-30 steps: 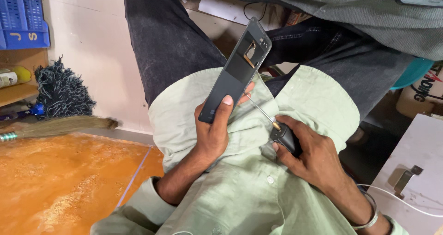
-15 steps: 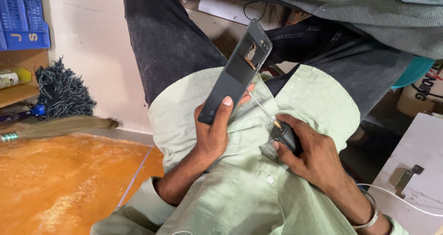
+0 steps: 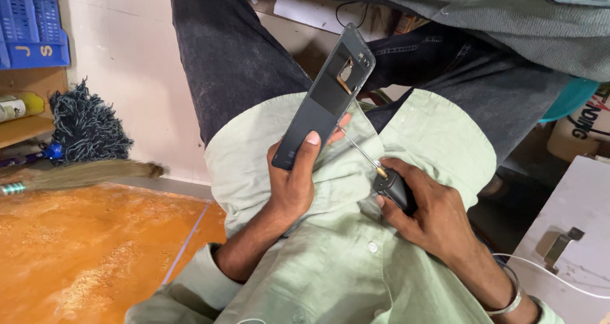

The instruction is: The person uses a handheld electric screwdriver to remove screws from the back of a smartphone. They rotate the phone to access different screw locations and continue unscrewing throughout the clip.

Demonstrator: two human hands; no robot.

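Over the lap, left hand (image 3: 295, 184) grips the lower end of a dark phone back cover (image 3: 324, 98), tilted upright. Right hand (image 3: 432, 219) is closed around a screwdriver (image 3: 381, 174), tip touching the cover. Cover looks thin, light, bendable; best held by its edges.

Two hands (image 3: 298, 184) — one dark phone panel (image 3: 324, 98), one screwdriver (image 3: 381, 174) — one broom (image 3: 82, 174), one blue crate (image 3: 32, 22).

A white printed carton (image 3: 588, 130) sits at right; a blue lettered crate (image 3: 32, 22) stands top left.
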